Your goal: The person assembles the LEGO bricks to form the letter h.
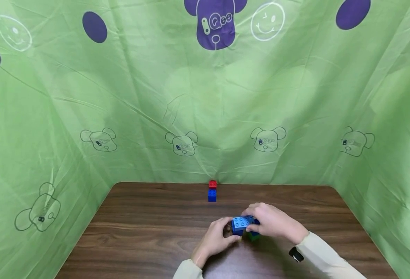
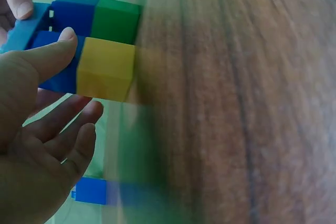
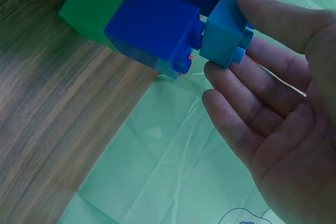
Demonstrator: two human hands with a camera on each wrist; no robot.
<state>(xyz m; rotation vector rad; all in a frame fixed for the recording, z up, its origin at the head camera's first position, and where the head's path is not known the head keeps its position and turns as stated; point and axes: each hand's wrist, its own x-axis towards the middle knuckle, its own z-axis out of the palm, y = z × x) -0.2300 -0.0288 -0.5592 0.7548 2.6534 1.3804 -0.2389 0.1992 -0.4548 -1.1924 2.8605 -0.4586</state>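
Note:
My right hand (image 1: 274,221) pinches a light blue toy building brick (image 3: 223,27) between thumb and fingers, studs up, over two short stacks. One stack is a dark blue brick (image 3: 152,24) on a green brick (image 3: 94,11); a small gap shows between its studs and the light blue brick. The other stack has a dark blue brick (image 2: 55,81) on a yellow brick (image 2: 105,69). My left hand (image 1: 216,237) holds this stack at its dark blue brick, thumb on the near side and index finger largely hidden behind. The other left fingers are loosely bent below.
At the back of the wooden table (image 1: 149,217) stand a red brick (image 1: 213,184) and, just in front of it, a blue brick (image 1: 212,195). A green printed cloth (image 1: 218,100) hangs around the table's back and sides.

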